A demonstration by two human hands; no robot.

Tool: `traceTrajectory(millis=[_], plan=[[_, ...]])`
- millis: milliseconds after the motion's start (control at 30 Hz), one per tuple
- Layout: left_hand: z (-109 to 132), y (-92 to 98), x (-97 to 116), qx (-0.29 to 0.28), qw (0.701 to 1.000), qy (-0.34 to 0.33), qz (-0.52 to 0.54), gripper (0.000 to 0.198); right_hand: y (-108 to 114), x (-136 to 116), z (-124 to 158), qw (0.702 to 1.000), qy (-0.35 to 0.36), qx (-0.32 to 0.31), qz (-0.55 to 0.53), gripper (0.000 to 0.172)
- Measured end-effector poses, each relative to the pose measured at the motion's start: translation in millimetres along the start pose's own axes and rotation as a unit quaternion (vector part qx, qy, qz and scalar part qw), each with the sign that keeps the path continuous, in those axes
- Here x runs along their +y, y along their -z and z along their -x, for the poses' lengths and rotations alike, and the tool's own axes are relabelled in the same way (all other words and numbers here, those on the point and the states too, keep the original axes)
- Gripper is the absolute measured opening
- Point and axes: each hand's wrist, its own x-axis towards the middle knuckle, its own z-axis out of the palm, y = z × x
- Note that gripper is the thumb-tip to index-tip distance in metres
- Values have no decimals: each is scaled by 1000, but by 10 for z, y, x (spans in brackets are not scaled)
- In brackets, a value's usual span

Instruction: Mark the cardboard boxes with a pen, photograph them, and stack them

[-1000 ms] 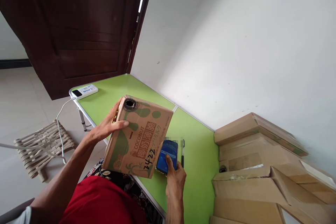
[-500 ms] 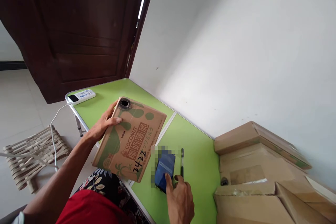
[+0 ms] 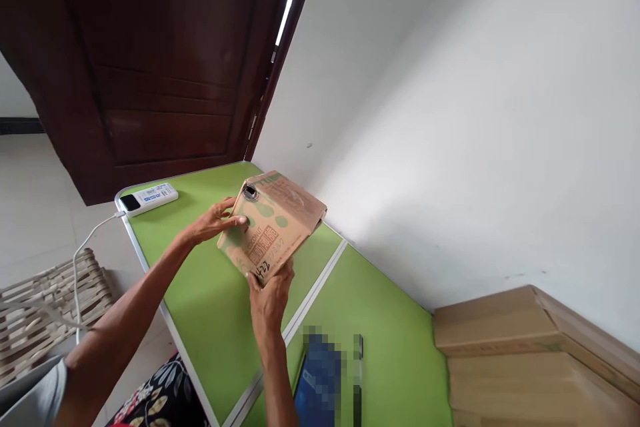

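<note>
Both hands hold a brown cardboard box (image 3: 270, 227) tilted above the green table. It bears green print, the word COCONUT, handwritten digits and a dark-ringed hole near its upper left corner. My left hand (image 3: 215, 221) grips the box's left side, thumb on the printed face. Around the lower edge, my right hand (image 3: 273, 290) has its thumb at the front, its other fingers partly hidden. Below my right forearm lies a smartphone (image 3: 317, 383), partly blurred by pixel blocks, with a dark pen-like stick (image 3: 357, 380) beside it.
The green folding table (image 3: 395, 333) has a pale seam across it. A white device (image 3: 150, 199) with a cable sits at the far left corner. A large open carton (image 3: 500, 320) stands at the right. A woven stool (image 3: 55, 300) is at the left, below a dark door (image 3: 165, 80).
My right hand has left the phone and taken hold of the box's lower edge. The box has been lifted and tilted away, showing its upper side. The view has shifted.
</note>
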Motion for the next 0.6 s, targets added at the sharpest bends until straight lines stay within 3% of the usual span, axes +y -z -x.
traceTrajectory(millis=[100, 267, 367, 467, 600], plan=[[-280, -88, -309, 54, 998, 2, -14, 59, -219, 142, -335, 1000, -19, -2, 15, 79], [-1031, -429, -812, 180, 982, 27, -52, 59, -504, 431, -1160, 997, -57, -23, 37, 85], [-1417, -656, -1051, 256, 962, 54, -84, 79, -642, 631, -1609, 995, -79, -40, 42, 85], [-1630, -925, -1206, 306, 943, 56, -118, 101, -736, 788, -1919, 993, -96, -56, 40, 72], [-1698, -1283, -1258, 294, 939, 18, -178, 82, -738, 886, -2120, 992, -98, -76, 27, 54]])
